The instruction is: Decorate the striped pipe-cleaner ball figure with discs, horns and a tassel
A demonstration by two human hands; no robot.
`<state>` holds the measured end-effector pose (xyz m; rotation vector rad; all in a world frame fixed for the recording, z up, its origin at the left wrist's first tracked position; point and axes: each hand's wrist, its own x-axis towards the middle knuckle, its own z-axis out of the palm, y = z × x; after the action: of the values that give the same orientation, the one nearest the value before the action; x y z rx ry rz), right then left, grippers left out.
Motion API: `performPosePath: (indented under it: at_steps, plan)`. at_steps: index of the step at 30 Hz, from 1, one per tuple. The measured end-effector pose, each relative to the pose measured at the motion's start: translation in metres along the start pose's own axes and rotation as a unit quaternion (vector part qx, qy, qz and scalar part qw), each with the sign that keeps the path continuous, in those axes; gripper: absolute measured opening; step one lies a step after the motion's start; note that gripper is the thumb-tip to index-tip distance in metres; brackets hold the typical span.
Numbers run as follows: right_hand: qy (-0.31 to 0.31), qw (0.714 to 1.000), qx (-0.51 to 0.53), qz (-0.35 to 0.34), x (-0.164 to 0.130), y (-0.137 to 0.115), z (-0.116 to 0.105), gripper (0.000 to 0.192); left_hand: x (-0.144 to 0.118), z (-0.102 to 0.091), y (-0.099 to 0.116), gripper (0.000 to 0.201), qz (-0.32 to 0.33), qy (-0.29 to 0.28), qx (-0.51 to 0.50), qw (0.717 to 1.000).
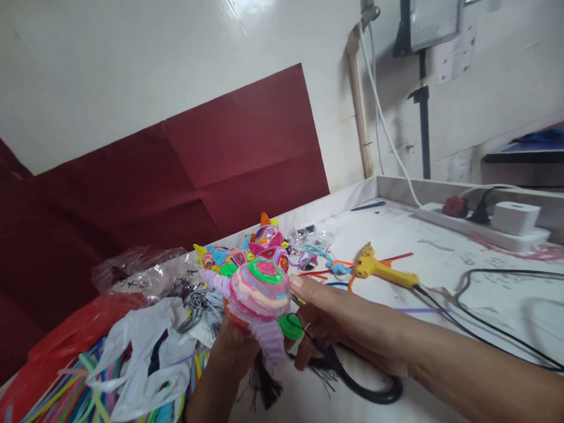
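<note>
A round pipe-cleaner toy (260, 291), ringed in pink, green, cream and blue with fuzzy lilac limbs, is held up at the middle of the view. My left hand (236, 350) grips it from below, most of its fingers hidden behind it. On the toy's right edge rests the thumb of my right hand (324, 313), with the fingers curled beneath near a green coil (291, 326). A small yellow bit shows under that thumb. Below my right hand, a thick black loop (381, 393) lies by black tassels (265, 382); its kind is unclear.
Behind are several similar colourful toys (269, 236). A yellow glue gun (386, 271) with a black cable lies to the right, before a white power strip (487, 227). At left are pipe cleaners (63, 389), a white bag (149, 361) and a red bag (85, 327).
</note>
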<state>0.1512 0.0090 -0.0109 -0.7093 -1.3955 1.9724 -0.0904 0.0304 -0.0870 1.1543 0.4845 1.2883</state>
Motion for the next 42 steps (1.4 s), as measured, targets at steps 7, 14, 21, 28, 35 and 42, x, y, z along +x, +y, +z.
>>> performPosePath:
  at_steps: [7,14,21,28,35,42]
  plan:
    - [-0.004,1.0,-0.026,-0.003,-0.002,0.002,-0.002,0.07,0.002,0.006,-0.003,0.051,0.028,-0.01,-0.011,1.0]
    - [-0.028,0.998,-0.025,-0.043,-0.008,0.007,-0.004,0.065,0.004,0.009,-0.003,0.053,0.046,-0.005,-0.013,0.999]
    - [0.058,0.979,-0.175,-0.092,-0.013,0.02,0.002,0.071,0.003,0.015,-0.002,0.042,0.067,0.015,-0.043,0.997]
    - [0.157,0.926,-0.305,-0.157,-0.008,0.039,0.0,0.06,0.003,0.014,-0.008,0.049,0.053,0.021,-0.015,0.998]
    - [0.172,0.909,-0.319,-0.206,-0.007,0.045,-0.001,0.037,0.004,0.022,-0.009,0.039,0.033,0.014,-0.004,0.999]
    - [0.198,0.88,-0.346,-0.258,-0.007,0.053,-0.011,0.026,0.005,0.025,-0.021,0.069,0.0,0.015,-0.014,1.0]
